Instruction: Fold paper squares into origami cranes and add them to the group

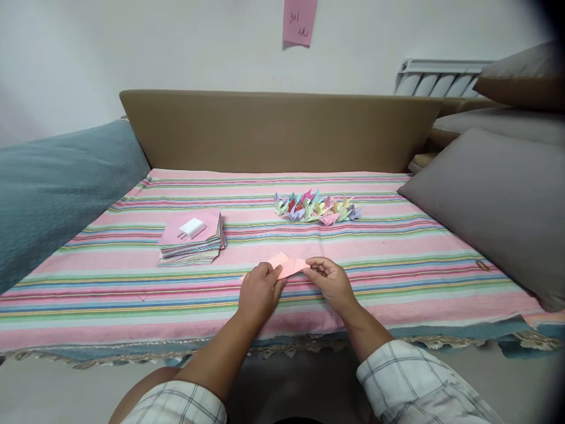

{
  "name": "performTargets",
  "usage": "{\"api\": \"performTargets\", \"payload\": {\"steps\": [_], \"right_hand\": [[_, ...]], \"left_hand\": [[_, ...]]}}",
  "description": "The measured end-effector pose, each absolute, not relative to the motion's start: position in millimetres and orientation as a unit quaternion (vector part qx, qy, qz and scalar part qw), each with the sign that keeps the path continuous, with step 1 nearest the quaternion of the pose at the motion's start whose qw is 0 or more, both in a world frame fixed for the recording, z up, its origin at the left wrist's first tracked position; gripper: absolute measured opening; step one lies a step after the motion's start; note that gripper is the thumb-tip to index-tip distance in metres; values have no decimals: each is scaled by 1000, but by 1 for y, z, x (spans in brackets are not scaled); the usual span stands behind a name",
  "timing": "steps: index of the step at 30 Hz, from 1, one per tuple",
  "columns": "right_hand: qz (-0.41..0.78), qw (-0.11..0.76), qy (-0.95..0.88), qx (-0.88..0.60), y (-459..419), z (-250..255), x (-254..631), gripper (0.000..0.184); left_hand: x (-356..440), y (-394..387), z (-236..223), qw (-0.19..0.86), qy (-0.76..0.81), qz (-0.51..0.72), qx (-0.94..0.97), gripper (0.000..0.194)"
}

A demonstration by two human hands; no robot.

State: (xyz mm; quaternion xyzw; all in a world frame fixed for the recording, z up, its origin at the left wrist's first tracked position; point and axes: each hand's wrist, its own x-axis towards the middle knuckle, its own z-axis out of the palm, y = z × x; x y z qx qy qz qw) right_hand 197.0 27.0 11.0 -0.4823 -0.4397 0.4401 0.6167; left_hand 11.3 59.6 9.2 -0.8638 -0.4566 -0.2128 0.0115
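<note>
A partly folded piece of pink origami paper (289,265) lies low over the striped cloth, between my two hands. My left hand (260,288) has its fingers closed on the paper's left part and covers some of it. With thumb and fingertips, my right hand (329,280) pinches the pointed right end. Beyond them sits a cluster of folded paper cranes (318,208) in several colours. To the left stands a stack of square coloured paper (194,244), its top sheet pink, with a white charger plug (192,228) on top.
The striped cloth (132,282) covers the seat up to a brown backrest (282,129). A blue cushion (66,188) is at the left, grey cushions (494,200) at the right. A small brownish object (482,265) lies near the grey cushion. A pink note (299,22) hangs on the wall.
</note>
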Motion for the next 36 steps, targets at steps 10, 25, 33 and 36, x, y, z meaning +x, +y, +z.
{"api": "performTargets", "payload": {"steps": [10, 25, 33, 36], "right_hand": [[480, 630, -387, -471, 27, 8, 193, 37], [537, 654, -308, -435, 23, 14, 183, 32], [563, 658, -287, -410, 22, 10, 183, 30], [563, 656, -291, -410, 22, 10, 183, 30]], "left_hand": [[12, 58, 10, 10, -455, -209, -866, 32], [10, 58, 7, 24, -449, -219, -866, 29], [12, 58, 10, 18, -451, -220, -865, 27], [11, 58, 8, 21, -448, -223, -866, 28]]}}
